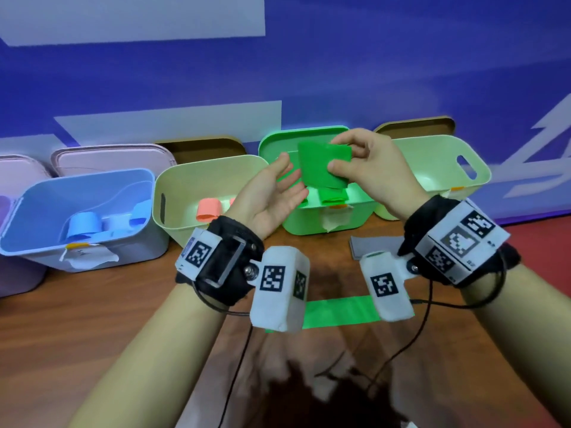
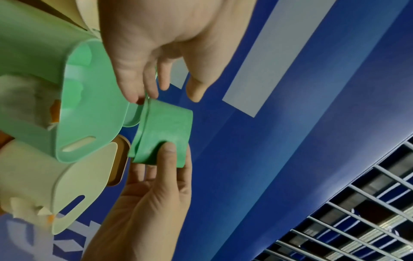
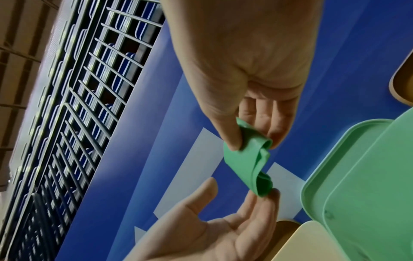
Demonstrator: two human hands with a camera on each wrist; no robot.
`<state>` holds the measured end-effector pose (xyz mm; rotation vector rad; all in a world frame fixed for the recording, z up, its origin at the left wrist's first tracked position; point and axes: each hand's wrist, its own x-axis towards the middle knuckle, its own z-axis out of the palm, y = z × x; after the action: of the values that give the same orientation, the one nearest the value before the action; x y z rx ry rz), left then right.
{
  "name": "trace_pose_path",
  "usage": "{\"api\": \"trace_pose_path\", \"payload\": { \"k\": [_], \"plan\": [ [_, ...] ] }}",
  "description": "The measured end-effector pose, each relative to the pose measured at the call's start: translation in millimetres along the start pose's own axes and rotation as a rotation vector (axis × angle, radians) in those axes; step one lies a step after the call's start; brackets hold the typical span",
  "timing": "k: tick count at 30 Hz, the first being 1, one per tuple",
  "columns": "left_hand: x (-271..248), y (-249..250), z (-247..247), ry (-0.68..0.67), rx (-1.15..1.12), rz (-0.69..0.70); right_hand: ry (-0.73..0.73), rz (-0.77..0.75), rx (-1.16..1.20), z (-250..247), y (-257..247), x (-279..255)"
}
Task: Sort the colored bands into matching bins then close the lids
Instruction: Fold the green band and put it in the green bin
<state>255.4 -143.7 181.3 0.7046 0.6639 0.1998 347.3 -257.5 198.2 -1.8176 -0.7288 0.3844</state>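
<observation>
A folded green band (image 1: 319, 168) is held above the open green bin (image 1: 304, 222). My right hand (image 1: 338, 153) pinches its upper right part between thumb and fingers; in the right wrist view the thumb and fingers of the right hand (image 3: 250, 139) press on the band (image 3: 243, 164). My left hand (image 1: 295, 176) lies palm up with fingers straight, their tips touching the band's left edge (image 2: 165, 134). More green bands (image 1: 332, 196) lie inside the bin. Another green band (image 1: 340, 312) lies flat on the table, partly hidden by the wrist cameras.
Green lid (image 1: 278, 143) leans behind its bin. A blue bin (image 1: 37, 242) holds blue bands, a cream bin (image 1: 173, 186) holds a salmon band (image 1: 208, 208). Another cream bin (image 1: 475, 168) stands at right. A grey band (image 1: 370, 245) lies on the wooden table (image 1: 108, 319).
</observation>
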Motion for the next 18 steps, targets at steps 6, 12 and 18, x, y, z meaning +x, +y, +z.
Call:
{"api": "trace_pose_path", "payload": {
  "k": [6,12,18],
  "plan": [
    [31.1,-11.2,26.6,0.054,-0.261,-0.148,0.027,-0.029,-0.045,-20.2,24.9,27.9],
    [70.9,-17.5,41.3,0.043,-0.128,-0.136,-0.037,-0.033,-0.078,-19.4,56.4,58.3],
    [109.5,-9.1,32.8,0.187,0.104,0.243,-0.185,-0.098,-0.105,-27.5,58.4,94.0]
  ]
}}
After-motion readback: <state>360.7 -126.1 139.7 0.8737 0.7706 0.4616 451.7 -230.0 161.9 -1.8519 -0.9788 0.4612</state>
